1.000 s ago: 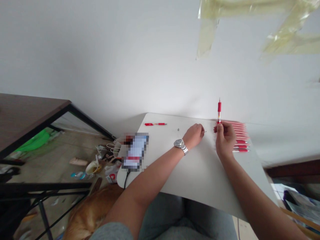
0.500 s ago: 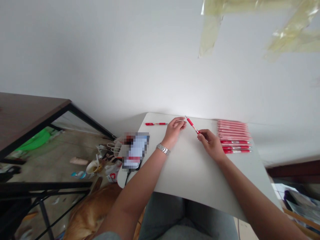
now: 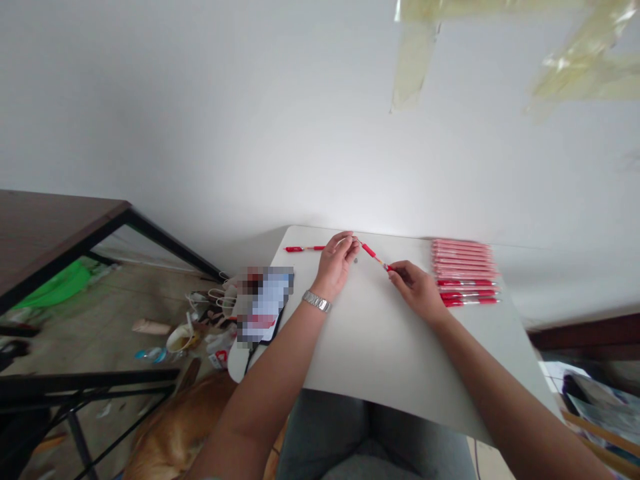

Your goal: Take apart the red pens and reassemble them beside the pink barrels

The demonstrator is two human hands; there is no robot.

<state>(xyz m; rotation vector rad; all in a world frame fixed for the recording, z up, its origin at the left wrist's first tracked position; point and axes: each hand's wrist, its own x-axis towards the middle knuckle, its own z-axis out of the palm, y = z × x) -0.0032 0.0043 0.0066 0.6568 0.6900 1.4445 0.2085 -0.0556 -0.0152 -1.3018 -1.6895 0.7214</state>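
My right hand (image 3: 416, 288) is closed round the rear end of a red pen (image 3: 369, 250), which slants up to the left with its thin tip bare. At that tip, the thumb and fingers of my left hand (image 3: 336, 265) are pinched together; what they hold is too small to make out. A small grey piece (image 3: 356, 260) shows just below these fingers. Partly hidden behind my left hand, another red pen (image 3: 295, 249) lies on the white table (image 3: 370, 347). To the right of my right hand, several red pens (image 3: 473, 294) lie beside a row of pink sticks or pens (image 3: 463, 259).
A phone (image 3: 270, 300) with a cable rests at the table's left edge. The white wall (image 3: 300, 133) rises behind the table. On the left stands a dark table (image 3: 60, 227), with clutter on the floor and a brown dog (image 3: 185, 427) beside my left arm.
My right hand has moved the pen slightly left, bringing its tip to my left fingers. The small grey piece has come into view below them. The whole view has shifted a little.
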